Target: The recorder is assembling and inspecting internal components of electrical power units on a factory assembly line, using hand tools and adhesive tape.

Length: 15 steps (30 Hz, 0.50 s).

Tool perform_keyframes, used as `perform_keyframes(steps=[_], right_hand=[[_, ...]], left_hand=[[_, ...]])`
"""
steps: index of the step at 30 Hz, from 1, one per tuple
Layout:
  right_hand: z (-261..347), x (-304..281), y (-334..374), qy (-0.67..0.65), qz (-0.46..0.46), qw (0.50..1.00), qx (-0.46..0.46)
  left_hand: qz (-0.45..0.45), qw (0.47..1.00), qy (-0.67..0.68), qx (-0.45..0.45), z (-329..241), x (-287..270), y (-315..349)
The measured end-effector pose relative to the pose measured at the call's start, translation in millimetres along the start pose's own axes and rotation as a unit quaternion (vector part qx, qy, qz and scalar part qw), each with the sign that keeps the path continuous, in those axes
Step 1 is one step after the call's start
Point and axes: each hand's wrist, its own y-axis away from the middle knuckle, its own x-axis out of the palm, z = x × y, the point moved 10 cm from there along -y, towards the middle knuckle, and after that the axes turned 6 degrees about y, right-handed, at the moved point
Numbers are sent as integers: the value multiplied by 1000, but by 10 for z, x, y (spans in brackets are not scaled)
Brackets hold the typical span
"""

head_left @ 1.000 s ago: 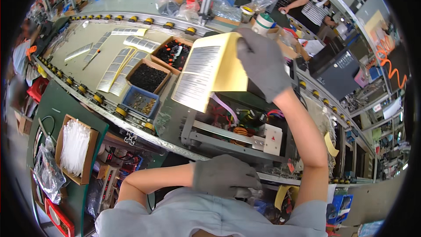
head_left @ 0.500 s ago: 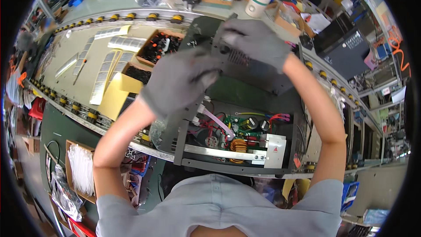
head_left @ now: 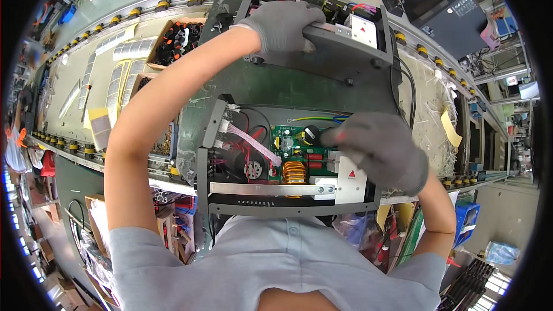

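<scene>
Right hand (head_left: pixel 377 150) has dropped over the near open chassis (head_left: pixel 288 209), blurred, its grip impossible to tell; left hand (head_left: pixel 285 27) clasps the tilted far chassis (head_left: pixel 328 60), which, held one-handed, could slip onto the exposed circuit board (head_left: pixel 295 151).

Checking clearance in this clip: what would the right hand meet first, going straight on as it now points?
Probably the black round component on the green circuit board; the right hand points left toward it, though depth is unclear.

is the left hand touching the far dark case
Touching: the head view shows the left hand gripping the near edge of the far dark case, thumb overlapping that edge.
</scene>
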Motion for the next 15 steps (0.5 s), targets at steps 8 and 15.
perform_keyframes(steps=[8,15], right_hand=[[464,561,13,203,113,950,-208],[527,828,19,301,260,905,-151]], left_hand=[[91,992,87,-23,-115,-63,429],[57,986,144,62,-1073,-59,1202]])
